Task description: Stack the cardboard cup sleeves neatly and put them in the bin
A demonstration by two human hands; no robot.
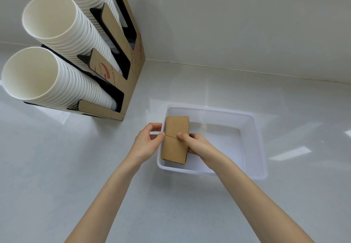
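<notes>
I hold the stack of sleeves (175, 140) at the left end of the bin (254, 127), against its left wall so the edges stay square. My left hand (147, 142) pinches the stack's left edge with thumb and fingertips; my right hand (197, 145) clamps the right side, thumb on top. Whether it rests on the floor, I cannot tell. The cup dispenser (121, 56) stands apart.

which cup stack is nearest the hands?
The lowest cup stack, bottom slot of the cup holder; the other two sit higher and farther from both hands.
</notes>
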